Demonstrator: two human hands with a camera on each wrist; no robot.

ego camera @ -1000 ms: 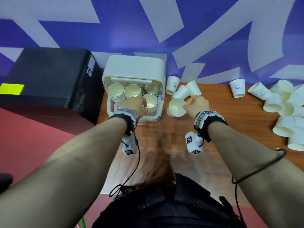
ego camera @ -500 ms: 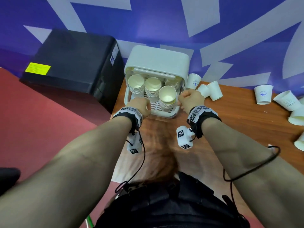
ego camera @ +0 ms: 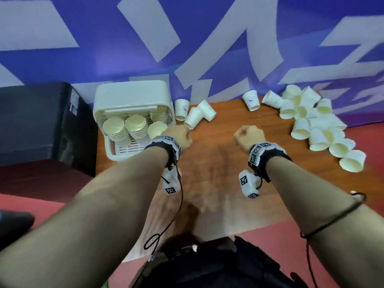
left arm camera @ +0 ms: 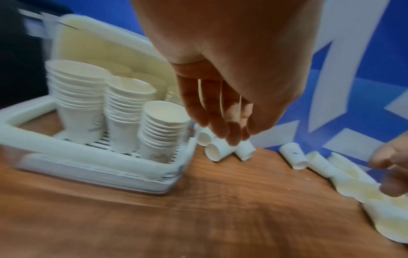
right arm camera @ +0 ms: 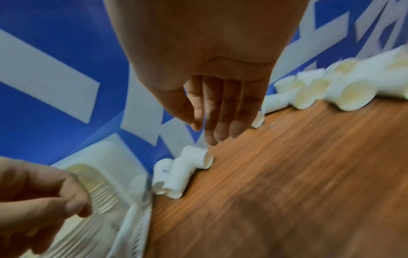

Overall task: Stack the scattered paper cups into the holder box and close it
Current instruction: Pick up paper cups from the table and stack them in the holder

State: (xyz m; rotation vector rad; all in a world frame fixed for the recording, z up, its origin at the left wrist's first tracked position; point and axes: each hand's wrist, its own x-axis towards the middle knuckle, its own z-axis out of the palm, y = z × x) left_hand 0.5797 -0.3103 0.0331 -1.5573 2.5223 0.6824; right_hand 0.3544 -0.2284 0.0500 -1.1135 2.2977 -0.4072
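Observation:
The white holder box (ego camera: 109, 149) stands at the table's back left with its lid (ego camera: 133, 93) raised. Several stacks of paper cups (ego camera: 135, 125) fill it. My left hand (ego camera: 182, 135) hovers by the box's front right corner, fingers hanging loose and empty in the left wrist view (left arm camera: 223, 129). Over the table's middle, my right hand (ego camera: 246, 135) also hangs relaxed and holds nothing (right arm camera: 212, 129). Three loose cups (ego camera: 195, 118) lie just right of the box. A pile of scattered cups (ego camera: 315, 125) lies at the back right.
A black case (ego camera: 41, 121) sits left of the box, off the wooden table (ego camera: 218, 167). One cup (ego camera: 251, 100) stands upside down near the blue wall, between the two groups. The table's front edge runs close to my body.
My right hand set its cup onto the box's front right stack and then let go. Both hands have since drawn back from the box and moved rightward, empty.

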